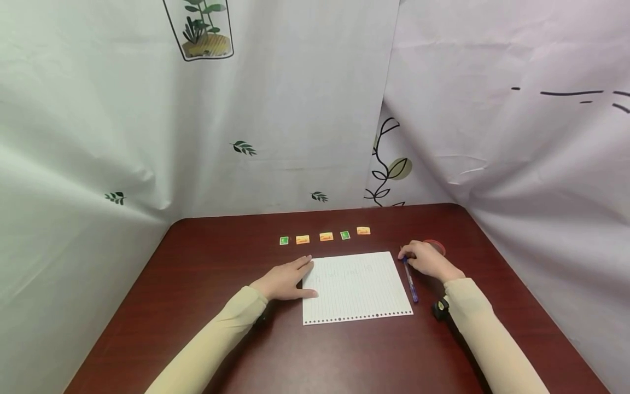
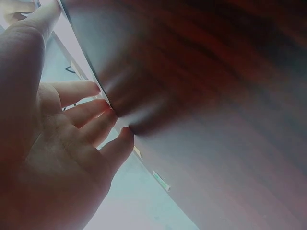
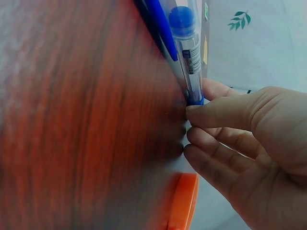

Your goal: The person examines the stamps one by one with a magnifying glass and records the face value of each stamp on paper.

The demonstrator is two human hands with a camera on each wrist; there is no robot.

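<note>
A sheet of lined paper (image 1: 356,298) with a row of holes along its near edge lies on the table, with faint handwriting near its far side. My left hand (image 1: 285,280) rests at the sheet's left edge, its fingers extended and the thumb apart, lying over the paper. To the right of the sheet is a blue pen (image 1: 411,284), partly clear, with a blue clip in the right wrist view. My right hand (image 1: 429,259) pinches the pen's far end between thumb and index finger, while the pen lies low along the table. The other fingertips touch the tabletop.
Several small green and orange-yellow pieces, including a green one (image 1: 284,241) and an orange-yellow one (image 1: 363,231), line the back of the dark red-brown table (image 1: 221,262). A round orange-red object (image 3: 184,203) sits beside my right hand. White printed cloth (image 1: 295,109) hangs behind.
</note>
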